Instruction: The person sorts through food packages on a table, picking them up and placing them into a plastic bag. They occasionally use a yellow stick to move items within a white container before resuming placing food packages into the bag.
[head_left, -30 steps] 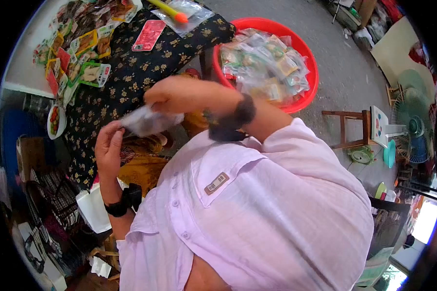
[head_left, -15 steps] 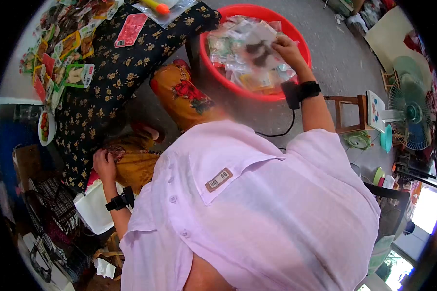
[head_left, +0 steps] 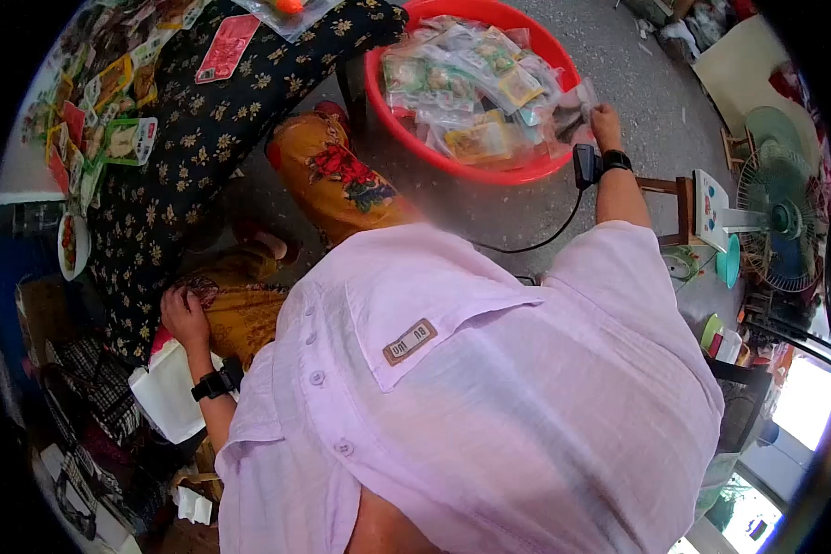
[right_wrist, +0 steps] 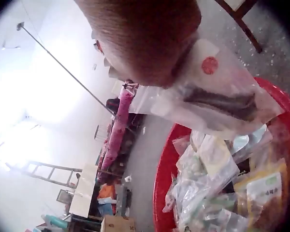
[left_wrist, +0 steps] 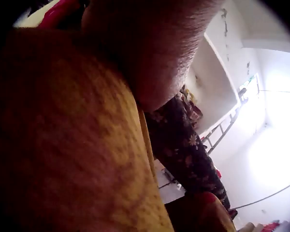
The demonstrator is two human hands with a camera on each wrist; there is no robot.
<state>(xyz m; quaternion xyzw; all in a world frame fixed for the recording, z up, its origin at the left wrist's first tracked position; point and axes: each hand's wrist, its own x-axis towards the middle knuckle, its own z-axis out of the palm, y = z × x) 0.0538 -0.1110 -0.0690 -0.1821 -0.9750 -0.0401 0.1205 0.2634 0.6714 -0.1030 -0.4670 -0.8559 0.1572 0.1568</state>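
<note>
My right hand (head_left: 607, 126) pinches a clear plastic bag (head_left: 571, 115) by its edge at the right side of a red basin (head_left: 489, 174). In the right wrist view the bag (right_wrist: 222, 101) shows a dark, long piece inside and a round red mark, and it hangs over the basin's rim. Several clear bags with packets (head_left: 434, 83) fill the basin. On the thigh of the yellow-brown trousers (head_left: 245, 319) rests my left hand (head_left: 186, 319), its fingers loosely bent, holding nothing.
A table with a dark flowered cloth (head_left: 249, 120) bears a pile of food packets (head_left: 111, 102), a red packet (head_left: 227, 48) and a clear bag (head_left: 307, 17). A wooden stool (head_left: 667, 198) and a fan (head_left: 785, 219) stand to the right. A black cable (head_left: 554, 235) runs from my right wrist.
My right hand has carried the bag from in front of me to the basin, then rightward to its rim. The left hand has let go of the bag and dropped onto the thigh.
</note>
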